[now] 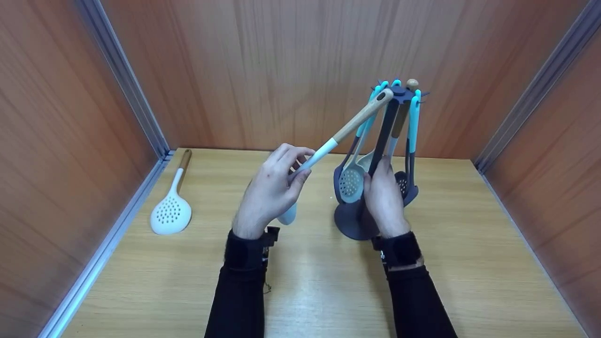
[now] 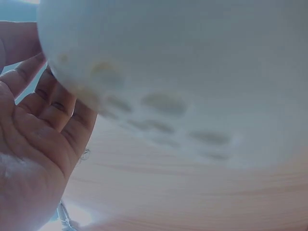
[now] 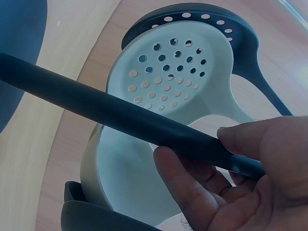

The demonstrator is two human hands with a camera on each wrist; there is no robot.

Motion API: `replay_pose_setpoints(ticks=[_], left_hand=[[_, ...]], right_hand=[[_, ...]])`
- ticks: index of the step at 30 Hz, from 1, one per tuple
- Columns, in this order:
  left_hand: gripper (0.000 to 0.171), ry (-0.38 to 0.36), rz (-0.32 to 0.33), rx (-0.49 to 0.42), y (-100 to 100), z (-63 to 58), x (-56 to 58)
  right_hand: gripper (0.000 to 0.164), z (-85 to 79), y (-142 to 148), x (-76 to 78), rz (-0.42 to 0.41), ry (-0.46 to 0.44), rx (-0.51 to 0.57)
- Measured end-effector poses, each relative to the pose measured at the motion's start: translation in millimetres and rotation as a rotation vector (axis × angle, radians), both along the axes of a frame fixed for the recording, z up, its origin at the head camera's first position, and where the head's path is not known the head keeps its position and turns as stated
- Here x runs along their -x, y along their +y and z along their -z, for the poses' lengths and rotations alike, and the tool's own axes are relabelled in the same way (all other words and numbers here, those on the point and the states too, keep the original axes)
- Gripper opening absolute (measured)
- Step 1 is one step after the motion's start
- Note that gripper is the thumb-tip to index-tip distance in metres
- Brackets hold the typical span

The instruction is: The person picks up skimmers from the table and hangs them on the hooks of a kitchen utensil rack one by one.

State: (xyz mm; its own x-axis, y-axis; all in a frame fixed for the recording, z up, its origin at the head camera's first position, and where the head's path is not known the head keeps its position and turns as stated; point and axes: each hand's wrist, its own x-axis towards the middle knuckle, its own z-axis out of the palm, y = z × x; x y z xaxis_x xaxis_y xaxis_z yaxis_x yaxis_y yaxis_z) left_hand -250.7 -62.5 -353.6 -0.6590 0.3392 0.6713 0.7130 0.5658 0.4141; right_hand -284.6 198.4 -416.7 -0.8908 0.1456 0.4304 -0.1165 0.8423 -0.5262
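Observation:
My left hand (image 1: 270, 190) pinches the white neck of a slotted spoon (image 1: 355, 123) between thumb and fingers. Its wooden handle slants up to the right, the end by the stand's top. Most of its head is behind the hand in the head view; the left wrist view shows that white head (image 2: 168, 53) with holes, large and blurred. With fingers and thumb around the black pole (image 3: 120, 115), my right hand (image 1: 386, 199) grips the utensil stand (image 1: 350, 218). Turquoise-handled utensils (image 1: 413, 122) hang from it, among them a pale perforated skimmer (image 3: 168, 72).
A white slotted turner (image 1: 171, 213) with a wooden handle lies on the table (image 1: 310, 291) at the left. Wood-look panels (image 1: 291, 70) wall in the back and both sides, with metal strips (image 1: 112, 225) at the corners.

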Motion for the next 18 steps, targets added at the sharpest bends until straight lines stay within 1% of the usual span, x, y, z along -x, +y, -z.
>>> replay_pose_setpoints(ticks=[5, 11, 18], left_hand=[[0.036, -0.039, 0.040, 0.003, 4, 3.8, 3.0], [0.038, -0.082, 0.110, -0.019, 11, 8.4, 6.7], [0.038, -0.092, 0.141, -0.008, 18, 13.5, 10.2]], right_hand=[[0.055, 0.4, 1, 0.3, -0.005, -0.002, -0.003], [0.053, 0.2, 0, -0.6, -0.001, 0.017, -0.009], [0.065, 3.1, 0, -1.6, -0.004, 0.070, -0.038]])
